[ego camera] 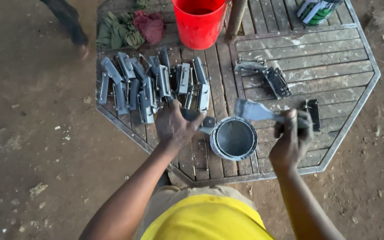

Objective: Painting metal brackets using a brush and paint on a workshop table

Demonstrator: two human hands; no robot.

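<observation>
Head view: an octagonal slatted table (334, 71) is seen from above, on a dirt floor.
Far left: a row of grey metal brackets (150, 86) is laid out, with crumpled rags (130, 27) behind.
Left hand (173, 126): closed around one grey bracket piece (198, 119), held just beside the tin.
Centre: an open paint tin (234, 138) of grey paint is stood near the table's front edge; a red bucket (199, 22) is set well behind.
Right hand (291, 138): clenched on a paintbrush (255, 111), its grey bristles held above the tin.
Right: unpainted dark brackets (276, 82) are lying apart.
</observation>
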